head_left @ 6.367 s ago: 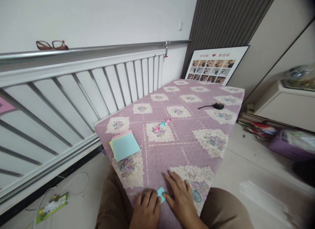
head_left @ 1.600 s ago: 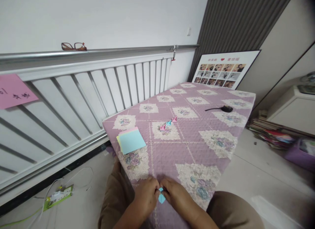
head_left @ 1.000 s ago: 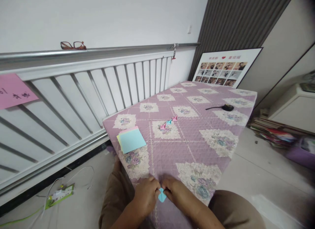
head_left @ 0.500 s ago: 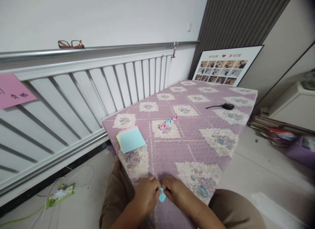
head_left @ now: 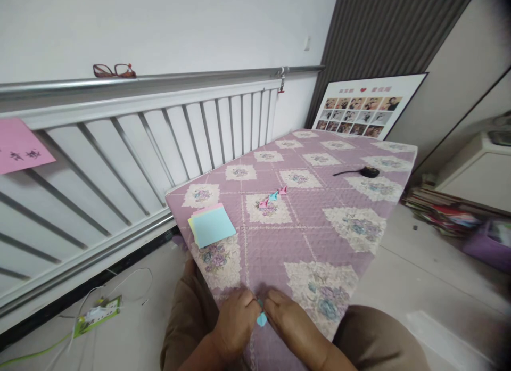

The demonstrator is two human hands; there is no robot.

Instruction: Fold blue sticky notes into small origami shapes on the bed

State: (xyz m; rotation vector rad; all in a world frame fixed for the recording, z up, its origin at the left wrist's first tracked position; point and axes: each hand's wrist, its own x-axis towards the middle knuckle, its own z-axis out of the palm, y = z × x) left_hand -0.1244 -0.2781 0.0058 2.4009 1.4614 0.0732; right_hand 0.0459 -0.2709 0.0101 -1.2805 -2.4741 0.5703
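A small folded piece of light blue paper [head_left: 261, 319] is pinched between my two hands at the near end of the table. My left hand [head_left: 239, 316] grips its left side and my right hand [head_left: 282, 313] its right side; the fingers cover much of it. Further up the cloth lie two small pink folded papers [head_left: 263, 203] [head_left: 282, 190] with a blue folded one [head_left: 273, 196] between them. To the left rests a stack of square paper sheets [head_left: 214, 227], light blue on top, with yellow and pink edges showing.
A purple flowered cloth [head_left: 275, 243] covers the table. A black object with a thin strap [head_left: 369, 172] lies at its far right. A white radiator [head_left: 179, 137] runs along the left, with glasses [head_left: 114, 71] on the pipe above. A power strip [head_left: 98, 315] lies on the floor.
My right hand has turned and moved slightly over the blue paper, its fingers now flatter. Less of the paper shows below the fingertips.
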